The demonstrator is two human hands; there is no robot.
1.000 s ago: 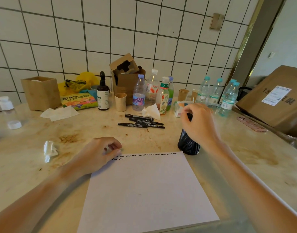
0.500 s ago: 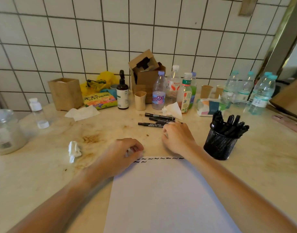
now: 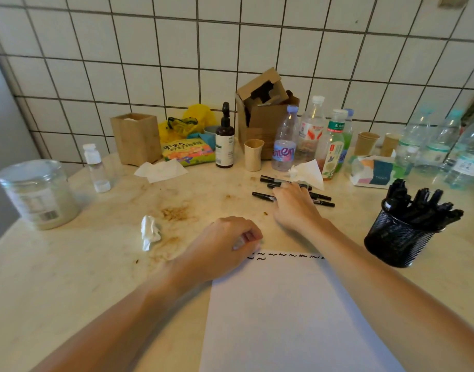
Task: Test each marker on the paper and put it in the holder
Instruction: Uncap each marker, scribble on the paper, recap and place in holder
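The right hand (image 3: 295,208) reaches toward 12 o'clock and lies on the loose black markers (image 3: 265,179) on the stained cream stone worktop (image 3: 96,264). I cannot tell if its fingers are closed on one. The left hand (image 3: 225,245) rests at the top left corner of the white sheet of paper (image 3: 289,318), its fingers curled in and holding nothing. A row of small black squiggles (image 3: 284,255) runs along the top edge of the paper. At 2 o'clock from the paper stands the black wire-mesh holder (image 3: 394,242), full of black markers. A crumpled white tissue (image 3: 150,232) lies at 9 o'clock from the left hand
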